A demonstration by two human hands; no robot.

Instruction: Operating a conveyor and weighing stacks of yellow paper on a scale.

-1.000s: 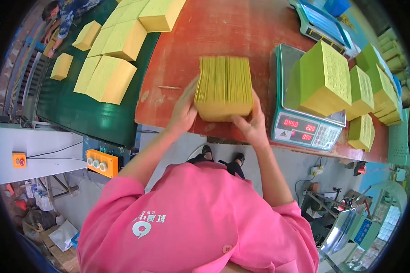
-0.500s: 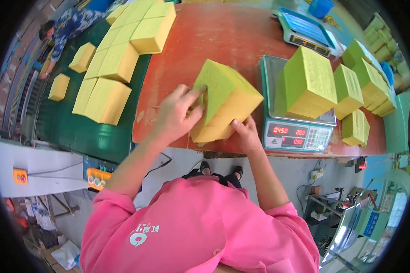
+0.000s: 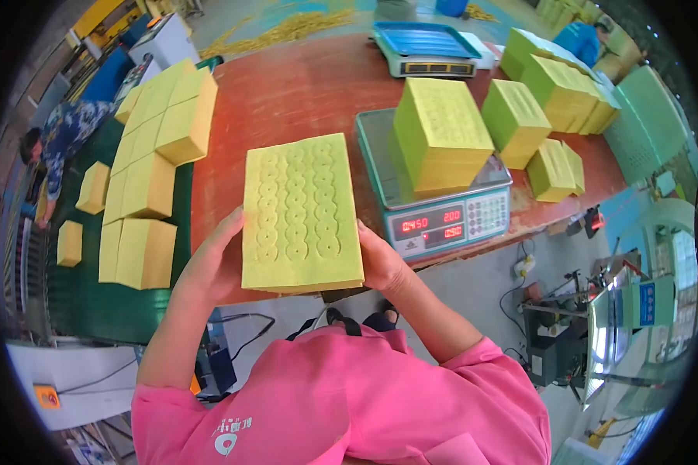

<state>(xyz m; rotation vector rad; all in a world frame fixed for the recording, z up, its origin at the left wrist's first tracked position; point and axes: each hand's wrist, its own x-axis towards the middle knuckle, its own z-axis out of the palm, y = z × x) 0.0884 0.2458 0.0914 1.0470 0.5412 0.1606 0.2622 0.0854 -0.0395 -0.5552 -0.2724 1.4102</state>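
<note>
A thick stack of yellow paper (image 3: pixel 301 213) is between my two hands at the near edge of the red tabletop. Its upper face carries rows of pressed round coin patterns. My left hand (image 3: pixel 221 252) grips the stack's left side, the fingers partly hidden behind it. On the opposite side my right hand (image 3: pixel 381 260) holds the lower right edge. To the right, a taller stack of yellow paper (image 3: pixel 444 136) sits on a teal digital scale (image 3: pixel 450 225) with a lit red display.
Several yellow paper blocks (image 3: pixel 136 186) stand on a green surface (image 3: pixel 120 314) at left, where another person (image 3: pixel 70 128) leans in. More paper stacks (image 3: pixel 562 93) are at the right. Behind the scale is a second, blue-topped scale (image 3: pixel 426 46). A person in blue (image 3: pixel 585 43) is farther back.
The stack has turned from a tilted pose so its patterned face points up. My left fingers have gone from its side edge to a grip along the left side. The head view has shifted.
</note>
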